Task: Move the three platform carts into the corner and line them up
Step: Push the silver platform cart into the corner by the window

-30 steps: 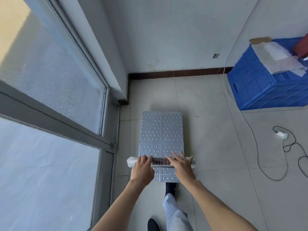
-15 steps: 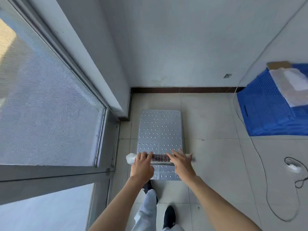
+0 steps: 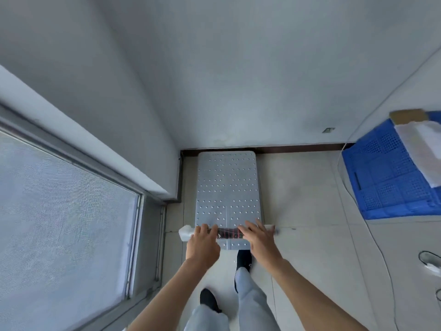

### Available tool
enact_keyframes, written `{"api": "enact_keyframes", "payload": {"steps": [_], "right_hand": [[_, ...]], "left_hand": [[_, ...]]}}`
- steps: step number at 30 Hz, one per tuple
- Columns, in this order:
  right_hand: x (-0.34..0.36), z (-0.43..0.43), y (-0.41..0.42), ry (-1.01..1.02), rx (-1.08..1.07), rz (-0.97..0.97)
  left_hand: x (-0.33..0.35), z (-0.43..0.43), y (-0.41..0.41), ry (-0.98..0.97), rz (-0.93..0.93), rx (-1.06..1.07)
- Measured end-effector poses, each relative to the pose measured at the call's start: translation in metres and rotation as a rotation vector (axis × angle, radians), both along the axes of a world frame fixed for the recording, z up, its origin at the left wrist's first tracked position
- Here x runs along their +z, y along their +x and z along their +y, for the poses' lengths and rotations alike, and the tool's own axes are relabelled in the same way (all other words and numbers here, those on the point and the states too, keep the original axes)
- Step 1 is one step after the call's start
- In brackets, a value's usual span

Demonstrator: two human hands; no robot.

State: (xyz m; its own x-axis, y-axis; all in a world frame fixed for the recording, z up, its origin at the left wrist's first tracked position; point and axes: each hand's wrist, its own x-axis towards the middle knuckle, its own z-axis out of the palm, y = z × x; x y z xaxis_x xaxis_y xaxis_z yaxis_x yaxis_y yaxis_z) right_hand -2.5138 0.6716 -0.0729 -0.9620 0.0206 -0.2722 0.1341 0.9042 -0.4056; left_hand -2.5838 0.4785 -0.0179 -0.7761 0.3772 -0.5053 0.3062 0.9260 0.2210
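Pale floor tiles (image 3: 307, 187) are running up to a grey plastered wall (image 3: 238, 68) edged by a dark brown skirting board (image 3: 298, 148). On the left a large frosted window (image 3: 59, 211) in a grey frame is meeting a boxed-out wall section, forming the corner. To the right a blue perforated crate (image 3: 386, 177) is sitting on the floor with white wrapping (image 3: 424, 149) and a piece of cardboard (image 3: 408, 117) on top; a thin white cable (image 3: 343, 187) is trailing down the wall and across the tiles beside it.

The platform cart (image 3: 228, 187) is standing in that corner, its far end reaching the skirting board and its left edge lying just beside the boxed-out wall. Its handle (image 3: 229, 232) is crossing the near end, and both hands are resting on it. The left hand (image 3: 202, 244) is closing over the left part of the bar, fingers (image 3: 205, 231) curled together over the top. The right hand (image 3: 260, 240) is lying on the right part, fingers (image 3: 248, 226) slightly spread and draped over the bar rather than wrapped tight. Between the hands a dark stretch of bar with red markings is showing.

The cart's deck is a flat silver metal sheet with rounded corners, dotted with rows of small raised studs. White foam wrapping (image 3: 186, 231) is covering the handle's ends. Below, the person's black shoes (image 3: 243, 259) and pale trousers are showing.
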Motion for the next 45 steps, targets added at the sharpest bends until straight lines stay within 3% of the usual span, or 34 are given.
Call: {"api": "enact_keyframes", "payload": {"steps": [10, 26, 37, 45], "right_hand": [[0.007, 0.051, -0.048, 0.032, 0.022, -0.094], [0.035, 0.008, -0.082, 0.074, -0.029, -0.243], [0.082, -0.007, -0.023, 0.043, -0.375, -0.166], [0.132, -0.005, 0.147, -0.082, -0.861, -0.052]], "left_hand": [[0.006, 0.054, -0.041, -0.114, -0.045, 0.003], [-0.003, 0.021, -0.078, -0.082, 0.005, -0.095], [0.02, 0.017, -0.045, -0.029, 0.048, -0.264], [0.061, 0.065, 0.059, 0.15, 0.045, -0.513]]}}
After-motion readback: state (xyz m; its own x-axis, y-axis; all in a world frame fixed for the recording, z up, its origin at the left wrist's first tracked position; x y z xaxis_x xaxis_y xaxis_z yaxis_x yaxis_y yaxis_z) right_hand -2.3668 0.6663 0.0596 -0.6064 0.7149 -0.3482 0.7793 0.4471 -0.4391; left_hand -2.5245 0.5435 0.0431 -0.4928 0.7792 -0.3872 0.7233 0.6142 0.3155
